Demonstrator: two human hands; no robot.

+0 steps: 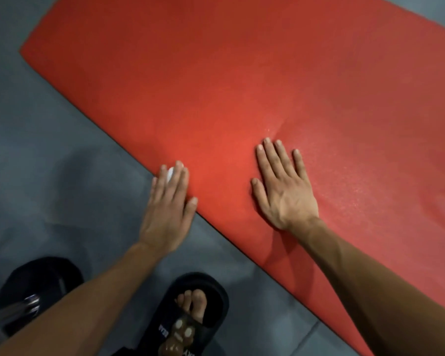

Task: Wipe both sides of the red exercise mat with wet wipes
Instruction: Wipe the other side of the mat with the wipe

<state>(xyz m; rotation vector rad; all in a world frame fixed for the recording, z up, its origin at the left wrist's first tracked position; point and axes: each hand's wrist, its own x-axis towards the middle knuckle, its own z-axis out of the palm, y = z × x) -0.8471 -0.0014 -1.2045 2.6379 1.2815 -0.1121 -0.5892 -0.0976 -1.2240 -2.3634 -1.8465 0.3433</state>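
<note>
The red mat (242, 86) lies flat on the grey floor (49, 150). The right hand (284, 186), fingers spread flat, pins it at 4 o'clock. The left hand (168, 206), fingers straight, presses a white wipe (170, 173) on the mat's 7 o'clock edge, likely mid-wipe.

Light: dim indoor, brightest on the red exercise mat (229, 104) near the hands.
Shadows: soft, dark patches on the grey floor (49, 140).
Blur: left hand (165, 214) smeared; slippers (190, 317) soft.
Distortion: wide-angle stretch at the forearms and edges.
</note>
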